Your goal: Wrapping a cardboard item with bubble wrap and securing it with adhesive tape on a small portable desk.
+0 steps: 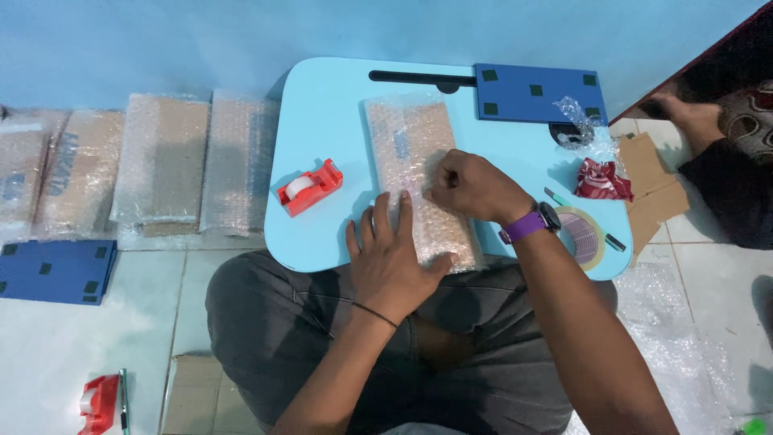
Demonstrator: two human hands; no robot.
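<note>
A long parcel wrapped in bubble wrap (pixel 407 149) lies lengthwise on a light blue lap table (pixel 322 113). My left hand (pixel 390 258) rests flat on the parcel's near end, fingers spread, thumb along its edge. My right hand (pixel 471 185), with a purple watch on the wrist, is closed into a loose fist pressing on the parcel's middle right side. A red tape dispenser (pixel 310 187) stands on the table to the left of the parcel.
A dark blue board (pixel 535 93), a roll of tape (pixel 584 238), a pen, red crumpled wrapping (pixel 602 181) and bubble wrap scraps lie at the table's right. Several wrapped parcels (pixel 161 161) line the wall at left. Another person's foot (pixel 692 117) is at the right.
</note>
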